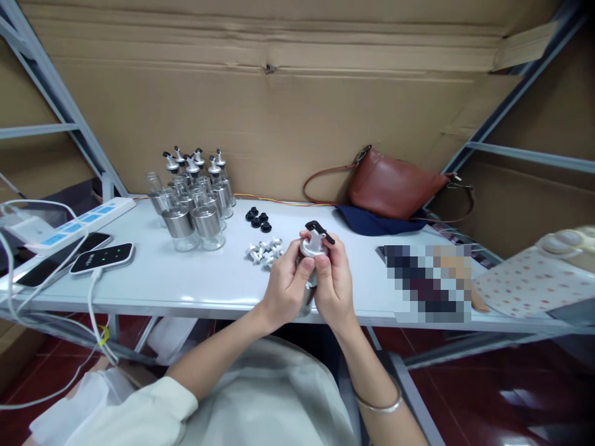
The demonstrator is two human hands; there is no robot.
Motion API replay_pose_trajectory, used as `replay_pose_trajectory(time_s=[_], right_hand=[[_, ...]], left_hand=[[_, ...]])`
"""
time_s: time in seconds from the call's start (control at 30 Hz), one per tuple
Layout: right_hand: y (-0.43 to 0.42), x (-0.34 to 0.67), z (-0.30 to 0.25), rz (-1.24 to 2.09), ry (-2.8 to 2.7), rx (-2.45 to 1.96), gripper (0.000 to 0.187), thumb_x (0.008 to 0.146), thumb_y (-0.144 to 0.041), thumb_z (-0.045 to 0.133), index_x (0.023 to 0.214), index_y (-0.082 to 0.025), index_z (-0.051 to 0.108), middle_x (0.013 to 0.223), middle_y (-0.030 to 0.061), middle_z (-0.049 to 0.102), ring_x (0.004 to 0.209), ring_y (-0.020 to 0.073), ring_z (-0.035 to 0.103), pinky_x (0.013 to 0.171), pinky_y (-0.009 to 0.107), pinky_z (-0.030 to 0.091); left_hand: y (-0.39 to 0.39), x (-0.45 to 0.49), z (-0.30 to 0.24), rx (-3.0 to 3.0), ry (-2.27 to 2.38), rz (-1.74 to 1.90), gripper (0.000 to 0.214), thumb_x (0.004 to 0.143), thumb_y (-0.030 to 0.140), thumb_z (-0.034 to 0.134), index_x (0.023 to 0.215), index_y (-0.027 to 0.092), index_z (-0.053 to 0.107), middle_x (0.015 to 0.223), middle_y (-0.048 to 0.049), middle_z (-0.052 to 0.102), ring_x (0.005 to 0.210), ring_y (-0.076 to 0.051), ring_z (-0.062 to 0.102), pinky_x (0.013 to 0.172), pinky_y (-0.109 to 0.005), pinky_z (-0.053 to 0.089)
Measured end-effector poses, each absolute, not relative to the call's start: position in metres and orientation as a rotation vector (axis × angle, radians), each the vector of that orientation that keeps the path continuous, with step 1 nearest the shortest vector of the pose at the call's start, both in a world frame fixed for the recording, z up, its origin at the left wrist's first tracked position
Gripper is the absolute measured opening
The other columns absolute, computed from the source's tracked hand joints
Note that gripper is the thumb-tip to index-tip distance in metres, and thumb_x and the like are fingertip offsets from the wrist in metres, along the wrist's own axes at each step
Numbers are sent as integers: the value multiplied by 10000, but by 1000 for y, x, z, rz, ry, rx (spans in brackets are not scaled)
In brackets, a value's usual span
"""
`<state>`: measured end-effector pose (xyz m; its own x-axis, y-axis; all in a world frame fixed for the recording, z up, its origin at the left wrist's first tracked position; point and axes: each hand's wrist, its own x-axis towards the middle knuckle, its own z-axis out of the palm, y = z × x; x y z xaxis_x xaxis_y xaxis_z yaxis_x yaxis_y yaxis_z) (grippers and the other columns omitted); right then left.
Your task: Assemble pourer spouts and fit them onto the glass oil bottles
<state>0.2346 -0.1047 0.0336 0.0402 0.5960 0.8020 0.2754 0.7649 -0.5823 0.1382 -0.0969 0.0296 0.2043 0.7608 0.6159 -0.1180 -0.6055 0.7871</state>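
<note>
Both hands are in on it: the left hand [287,282] and the right hand [335,285] wrap a glass bottle [307,298] from either side, thumbs pressed side by side just under its silver spout [314,244] with the black flip tip. The bottle stands roughly upright, right at the table's near edge.

Over to the back left, a tight cluster of steel-banded bottles [177,222]! The rear ones wear spouts, the front ones show bare glass necks; the glass looks clear, though any contents are too small to make out. Between cluster and hands, black stoppers [264,217] sit in a group, loose silver spouts [267,254] piled just in front.

The white table [158,285] also carries a power strip [93,218] at left and a brown bag [393,186] on dark blue cloth [376,223] at right. Cardboard [279,136] walls the back; red tiles [460,396] below.
</note>
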Motion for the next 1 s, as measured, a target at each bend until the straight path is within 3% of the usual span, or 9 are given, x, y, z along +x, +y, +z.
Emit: replay_pose_trajectory(time_s=[0.27,0.4,0.5,0.7,0.87,1.0], right_hand=[[-101,236,37,214,-1583,-753,304,958,-401,343,1171,-257,506,1112,68,590,1064,214,557,914,415,446],[-103,234,41,286,-1540,-736,284,950,-402,374,1141,-248,518,1059,55,599,992,194,580,874,369,464],[-104,232,47,407,-1493,-755,291,939,-429,394,1097,-230,538,1015,50,615,948,180,595,854,339,470],[-103,229,58,721,-1281,-824,376,853,-553,491,957,-208,598,918,35,668,872,176,629,811,321,492],[-98,229,67,983,-1048,-874,531,797,-654,470,910,-165,643,831,51,684,818,186,648,655,274,501],[-93,234,66,1076,-888,-772,501,765,-647,516,910,-180,623,853,48,685,827,187,650,604,257,488]], left_hand=[[-96,140,28,1744,689,1562,386,923,495,358,1062,189,548,892,-42,631,776,-163,566,751,-271,430],[-96,142,29,1749,716,1584,436,914,521,359,1103,186,565,920,-54,649,787,-173,568,737,-276,436],[-95,143,29,1734,732,1601,433,917,508,363,1110,186,580,978,-55,659,830,-176,581,762,-274,433],[-94,145,28,1760,742,1594,450,911,519,372,1107,165,569,894,-54,653,790,-175,578,751,-279,429],[-92,145,26,1751,699,1585,438,912,525,362,1055,170,575,881,-60,656,793,-179,592,773,-296,442],[-89,146,26,1726,651,1593,406,919,498,374,1081,180,567,868,-55,666,805,-180,615,796,-309,452]])
